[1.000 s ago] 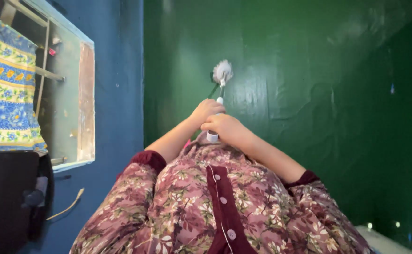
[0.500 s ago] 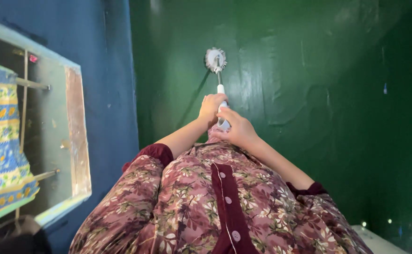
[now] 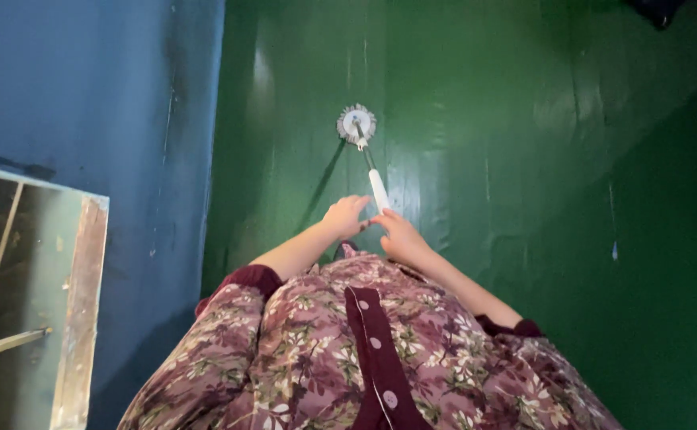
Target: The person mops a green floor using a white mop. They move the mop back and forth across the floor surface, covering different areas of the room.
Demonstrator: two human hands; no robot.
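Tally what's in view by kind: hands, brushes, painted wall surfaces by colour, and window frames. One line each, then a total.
Hands: 2, left hand and right hand, both at the brush handle
Long-handled brush: 1, head against the green wall
Green wall: 1
Blue wall: 1
Window frame: 1
Total: 6

The brush [image 3: 358,127] has a round head of pale grey-white bristles, a thin dark metal shaft and a white plastic grip [image 3: 379,189]. It points straight away from the hands, its bristle head pressed flat against the glossy green wall beyond them. The shaft runs at a slight slant from the head back to the grip. The right hand [image 3: 400,237] pinches the near end of the grip with its fingertips; the left hand [image 3: 344,216] lies just beside the grip with fingers spread, apparently not closed on it.
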